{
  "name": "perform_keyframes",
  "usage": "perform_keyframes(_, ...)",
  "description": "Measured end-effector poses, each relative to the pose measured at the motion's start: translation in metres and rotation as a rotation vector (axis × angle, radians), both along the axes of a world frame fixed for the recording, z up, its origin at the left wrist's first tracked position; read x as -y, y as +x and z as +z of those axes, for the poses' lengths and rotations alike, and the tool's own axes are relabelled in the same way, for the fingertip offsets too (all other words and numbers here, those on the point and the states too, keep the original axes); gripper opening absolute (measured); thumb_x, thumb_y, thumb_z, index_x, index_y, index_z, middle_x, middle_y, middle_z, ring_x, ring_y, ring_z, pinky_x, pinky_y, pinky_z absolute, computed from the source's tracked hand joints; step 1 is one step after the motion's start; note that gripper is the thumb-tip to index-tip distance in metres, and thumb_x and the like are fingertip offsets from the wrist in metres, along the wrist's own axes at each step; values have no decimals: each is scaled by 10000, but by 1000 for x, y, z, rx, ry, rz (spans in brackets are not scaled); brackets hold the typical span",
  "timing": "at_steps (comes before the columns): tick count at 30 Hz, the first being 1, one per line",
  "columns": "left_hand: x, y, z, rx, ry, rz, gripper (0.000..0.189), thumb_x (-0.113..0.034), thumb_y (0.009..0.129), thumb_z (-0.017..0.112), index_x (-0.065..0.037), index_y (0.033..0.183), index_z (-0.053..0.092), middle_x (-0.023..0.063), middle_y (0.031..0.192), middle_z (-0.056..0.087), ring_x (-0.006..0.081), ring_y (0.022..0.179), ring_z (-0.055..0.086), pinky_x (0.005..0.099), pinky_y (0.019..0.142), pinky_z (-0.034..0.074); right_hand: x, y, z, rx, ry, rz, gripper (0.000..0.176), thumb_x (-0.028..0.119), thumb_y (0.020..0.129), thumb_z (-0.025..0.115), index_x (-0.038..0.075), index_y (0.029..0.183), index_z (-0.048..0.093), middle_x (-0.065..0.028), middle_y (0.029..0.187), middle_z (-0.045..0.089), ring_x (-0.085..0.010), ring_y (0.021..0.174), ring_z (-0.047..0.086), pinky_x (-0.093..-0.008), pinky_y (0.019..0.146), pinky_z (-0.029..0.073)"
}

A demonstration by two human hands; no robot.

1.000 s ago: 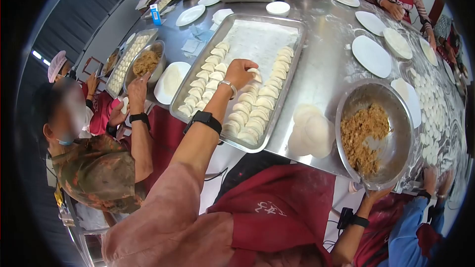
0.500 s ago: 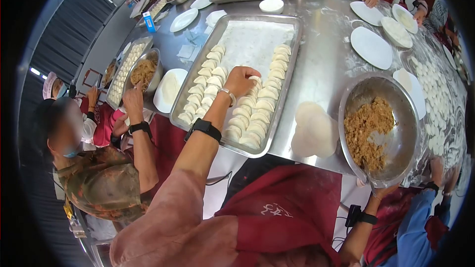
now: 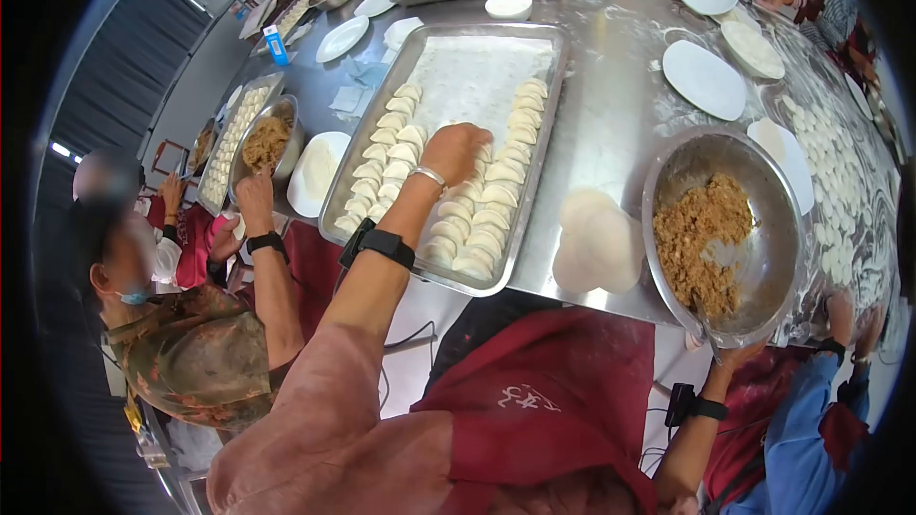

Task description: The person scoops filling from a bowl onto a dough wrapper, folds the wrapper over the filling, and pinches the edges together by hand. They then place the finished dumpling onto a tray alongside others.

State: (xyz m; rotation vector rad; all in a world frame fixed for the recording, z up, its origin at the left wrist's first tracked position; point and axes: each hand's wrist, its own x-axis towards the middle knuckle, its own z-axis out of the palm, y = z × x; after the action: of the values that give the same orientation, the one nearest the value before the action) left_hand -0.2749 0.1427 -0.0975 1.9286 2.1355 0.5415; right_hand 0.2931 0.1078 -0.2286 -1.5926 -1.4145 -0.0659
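My left hand [image 3: 456, 153] reaches over a metal tray [image 3: 334, 224], its fingers closed on a dumpling [image 3: 485, 147] at the far end of a middle row. Rows of pleated dumplings [image 3: 489, 219] lie on both sides of my wrist. At the table's front edge my right hand [image 3: 737, 357] is closed by the near rim of a steel bowl [image 3: 775, 262]. A thin-handled utensil [image 3: 707, 326] runs from the bowl's rim into that hand; its fingers are partly hidden. Brown filling [image 3: 704, 229] fills part of the bowl.
Flat dough wrappers [image 3: 598, 246] lie between tray and bowl. White plates [image 3: 704, 81] stand beyond, and more dumplings [image 3: 828, 181] lie on floured steel at the right. To the left, a co-worker's hand [image 3: 255, 193] is near another filling bowl [image 3: 289, 148].
My left hand stays at the middle row, its fingers now lower against the dumpling. The view has shifted slightly. Across the table a person's hand has lifted a white plate.
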Motion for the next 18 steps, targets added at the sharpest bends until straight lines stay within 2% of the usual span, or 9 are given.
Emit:
perform_keyframes(1, 1, 4, 5, -116, -15, -35, 414, 89, 719, 608, -77, 1086, 700, 157, 1033, 684, 314, 905, 649, 351, 808, 519, 0, 0, 0, -3, -5, -1, 546, 354, 834, 642, -42, 1200, 555, -220, 1168, 578, -387, 1127, 517, -456, 968, 385)
perform_keyframes(7, -1, 7, 10, -304, -150, -109, 457, 31, 670, 678, -107, 1106, 691, 137, 1059, 682, 333, 941, 638, 391, 840, 509, -4, 4, -3, -102, -39, 1, 542, 352, 832, 642, -42, 1195, 558, -220, 1163, 579, -389, 1125, 516, -457, 966, 386)
perform_keyframes(10, 1, -4, 2, -245, -83, -165, 471, 9, 660, 696, -106, 1116, 683, 137, 1067, 681, 341, 950, 633, 397, 853, 506, -6, 3, -4, -199, -76, 9, 540, 351, 831, 642, -41, 1193, 559, -220, 1161, 579, -390, 1124, 516, -458, 965, 387)
perform_keyframes(11, 1, -4, 3, -256, -97, -169, 480, 15, 666, 693, -105, 1130, 674, 129, 1071, 684, 332, 964, 638, 390, 861, 506, -7, 2, -4, -181, -81, -1, 540, 351, 831, 643, -41, 1192, 560, -220, 1160, 579, -390, 1123, 516, -458, 964, 387)
perform_keyframes(13, 2, -2, 9, -172, -148, -126, 466, 44, 692, 671, -93, 1137, 669, 151, 1141, 661, 328, 1038, 626, 378, 908, 500, -5, -4, 3, 84, -41, -29, 499, 312, 809, 647, -31, 1164, 580, -220, 1130, 584, -406, 1098, 518, -461, 955, 391)
perform_keyframes(15, 11, 6, 15, -268, 222, -187, 458, 67, 719, 651, -67, 1157, 654, 180, 1224, 620, 336, 1117, 597, 376, 958, 484, -7, -15, 16, 168, 37, -36, 456, 268, 780, 669, -11, 1135, 605, -202, 1133, 595, -401, 1107, 517, -454, 967, 387)
perform_keyframes(16, 15, 14, 25, -188, 248, -152, 444, 73, 758, 628, -46, 1186, 636, 196, 1269, 592, 344, 1166, 573, 376, 988, 469, -8, -14, 14, 204, 35, -53, 452, 266, 782, 667, -7, 1137, 606, -197, 1130, 596, -390, 1110, 518, -447, 971, 387)
perform_keyframes(17, 22, 32, 42, -64, 382, -184, 391, 28, 769, 613, -30, 1155, 638, 212, 1222, 610, 362, 1118, 592, 403, 943, 493, -8, -14, 11, 240, 29, -67, 448, 264, 784, 665, -4, 1138, 606, -192, 1127, 598, -379, 1114, 518, -440, 975, 387)
perform_keyframes(18, 32, 56, 63, 110, 337, -161, 386, 28, 774, 611, -24, 1156, 634, 208, 1215, 614, 364, 1117, 593, 399, 944, 492, -6, -18, 17, 246, 23, -74, 448, 264, 784, 665, -4, 1138, 606, -192, 1127, 598, -379, 1114, 518, -440, 975, 387)
